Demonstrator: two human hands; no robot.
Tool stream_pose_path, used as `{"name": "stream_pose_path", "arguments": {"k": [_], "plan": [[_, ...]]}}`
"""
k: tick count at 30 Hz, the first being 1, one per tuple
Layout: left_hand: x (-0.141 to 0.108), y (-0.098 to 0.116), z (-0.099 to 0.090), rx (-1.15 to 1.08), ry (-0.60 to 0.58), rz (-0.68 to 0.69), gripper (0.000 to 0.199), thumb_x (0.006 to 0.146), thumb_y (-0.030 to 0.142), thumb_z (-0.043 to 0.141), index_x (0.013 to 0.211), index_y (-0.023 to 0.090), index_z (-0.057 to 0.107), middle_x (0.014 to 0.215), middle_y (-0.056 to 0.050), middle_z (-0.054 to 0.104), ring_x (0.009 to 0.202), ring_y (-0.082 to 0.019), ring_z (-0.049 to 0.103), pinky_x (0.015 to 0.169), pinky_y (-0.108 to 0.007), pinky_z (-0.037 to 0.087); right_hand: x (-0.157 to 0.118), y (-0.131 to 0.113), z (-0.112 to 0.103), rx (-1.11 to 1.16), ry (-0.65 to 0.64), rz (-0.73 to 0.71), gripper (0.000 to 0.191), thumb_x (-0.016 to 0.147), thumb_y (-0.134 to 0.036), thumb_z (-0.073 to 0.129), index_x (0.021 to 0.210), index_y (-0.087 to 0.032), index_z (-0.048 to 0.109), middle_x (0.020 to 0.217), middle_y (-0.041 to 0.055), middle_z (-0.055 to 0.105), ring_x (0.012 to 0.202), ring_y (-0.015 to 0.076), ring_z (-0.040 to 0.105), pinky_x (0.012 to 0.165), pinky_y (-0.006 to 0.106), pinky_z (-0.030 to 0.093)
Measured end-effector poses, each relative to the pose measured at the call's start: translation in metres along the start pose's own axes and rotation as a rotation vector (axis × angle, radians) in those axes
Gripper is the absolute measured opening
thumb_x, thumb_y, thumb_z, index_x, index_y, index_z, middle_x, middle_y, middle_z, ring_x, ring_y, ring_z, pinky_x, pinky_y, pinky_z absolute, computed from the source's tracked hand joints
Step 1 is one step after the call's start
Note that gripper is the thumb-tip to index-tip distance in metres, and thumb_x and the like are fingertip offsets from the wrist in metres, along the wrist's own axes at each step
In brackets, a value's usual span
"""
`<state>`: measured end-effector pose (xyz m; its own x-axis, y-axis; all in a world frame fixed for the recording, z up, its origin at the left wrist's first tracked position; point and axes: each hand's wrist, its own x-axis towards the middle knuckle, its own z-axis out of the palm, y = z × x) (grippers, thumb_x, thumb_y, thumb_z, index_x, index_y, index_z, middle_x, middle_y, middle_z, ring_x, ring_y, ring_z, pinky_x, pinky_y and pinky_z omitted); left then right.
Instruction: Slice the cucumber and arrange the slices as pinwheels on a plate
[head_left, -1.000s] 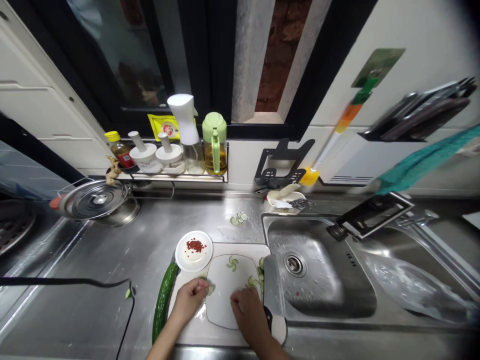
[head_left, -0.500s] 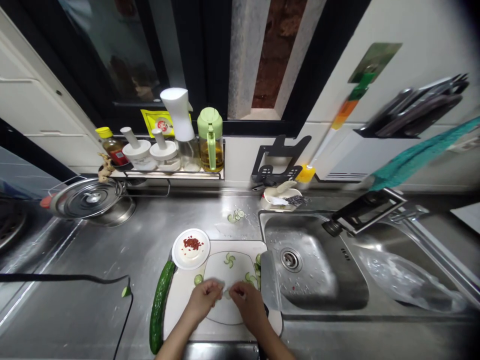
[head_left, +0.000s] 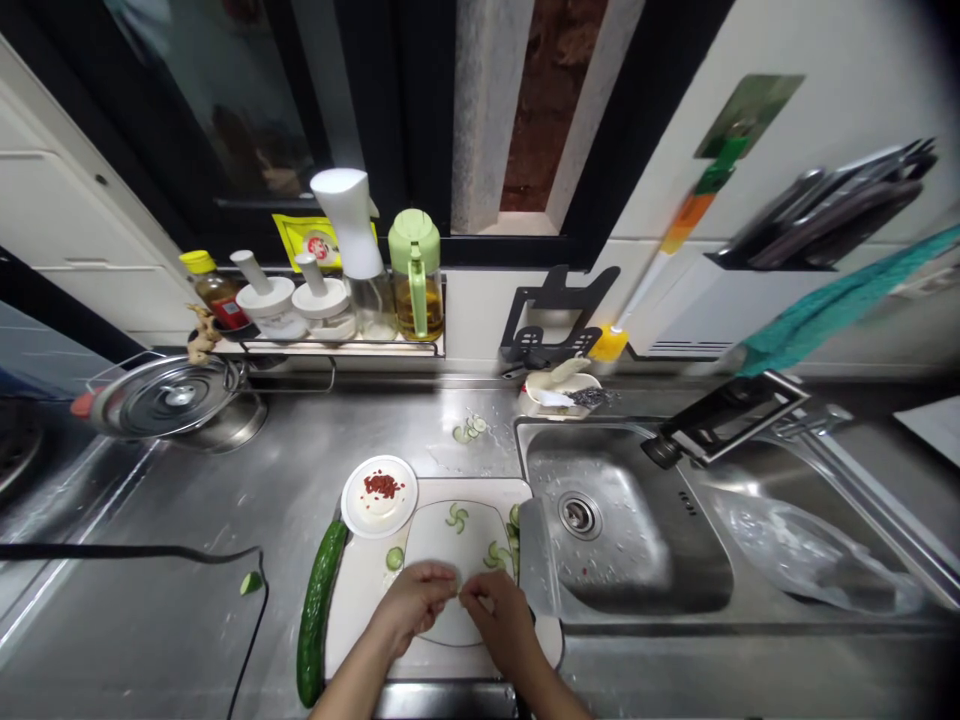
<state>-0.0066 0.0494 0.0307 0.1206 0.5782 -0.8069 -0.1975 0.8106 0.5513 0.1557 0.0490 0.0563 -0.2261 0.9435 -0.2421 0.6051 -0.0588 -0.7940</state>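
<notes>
Over the near part of a white squarish plate (head_left: 431,525), my left hand (head_left: 420,603) and my right hand (head_left: 496,606) meet fingertip to fingertip. Both are pinched closed on a small thin pale piece, apparently a cucumber slice (head_left: 458,589), mostly covered by the fingers. Farther up the plate lies a pinwheel of cucumber slices (head_left: 456,517), with another fan of slices (head_left: 496,555) near its right side. The plate rests on a pale cutting board (head_left: 360,620). A cucumber end (head_left: 394,558) sits left of the plate, and a whole cucumber (head_left: 320,615) lies along the board's left edge.
A small dish of red berries (head_left: 380,525) stands at the board's far left corner. More slices (head_left: 514,535) and a translucent container (head_left: 538,560) are at right, beside the sink (head_left: 630,540). A black cable (head_left: 150,551) crosses the left counter near a cucumber stub (head_left: 251,582).
My hands have come together, closing the gap between their fingertips. The pale slice visible between them before is now mostly covered. The view has shifted slightly.
</notes>
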Motion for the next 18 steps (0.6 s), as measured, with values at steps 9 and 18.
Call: {"name": "stream_pose_path", "arguments": {"k": [9,18], "plan": [[0.002,-0.007,0.005,0.406,0.128,0.390,0.017,0.063,0.032,0.068,0.071,0.016,0.071,0.063,0.000,0.067,0.061,-0.014,0.058,0.061,-0.025,0.044,0.002,0.012,0.014,0.072,-0.050,0.256,0.018,0.069,-0.013,0.051,0.057,-0.020,0.062,0.055,-0.0015,0.062,0.056,0.0138,0.057,0.055,0.023,0.037],[-0.012,-0.015,0.009,0.871,0.135,0.556,0.019,0.076,0.016,0.048,0.074,0.019,0.067,0.071,-0.002,0.065,0.071,-0.016,0.058,0.066,-0.025,0.039,-0.008,0.009,0.021,-0.041,-0.002,0.271,0.017,0.066,-0.005,0.052,0.065,-0.022,0.050,0.056,-0.0051,0.057,0.057,0.0130,0.054,0.056,0.023,0.033]]}}
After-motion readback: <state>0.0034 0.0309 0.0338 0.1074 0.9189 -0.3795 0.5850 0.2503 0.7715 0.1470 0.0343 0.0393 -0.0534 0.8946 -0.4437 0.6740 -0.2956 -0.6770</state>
